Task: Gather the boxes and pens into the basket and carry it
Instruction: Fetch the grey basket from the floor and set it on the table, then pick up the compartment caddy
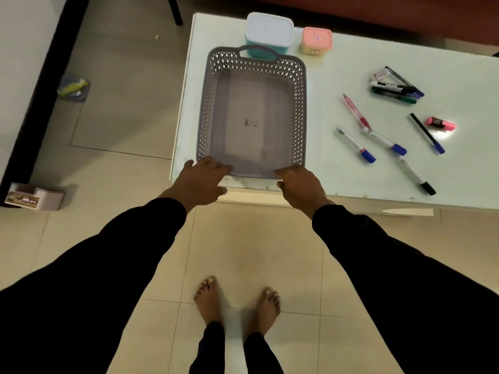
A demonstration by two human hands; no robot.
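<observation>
An empty grey lattice basket (302, 103) stands at the left end of the white table (337, 63), one handle at its far side. My left hand (201, 179) lies at its near left corner and my right hand (299, 184) at its near right corner, both with relaxed fingers touching the near rim. Behind the basket stand a teal box with a pale lid (268, 31) and a smaller pink box (316, 40). To the right lie a pile of markers (397, 89), a pink pen (356, 112), two blue-capped markers (356, 145), a black-capped marker (415, 175), a thin black pen (426, 133) and a pink highlighter (440, 123).
I stand barefoot on pale floor tiles at the table's near edge. On the floor to the left lie a clear tub with something yellow in it (73, 87) and a small pink carton (35, 197). A dark furniture leg (175, 9) stands behind the table's left corner.
</observation>
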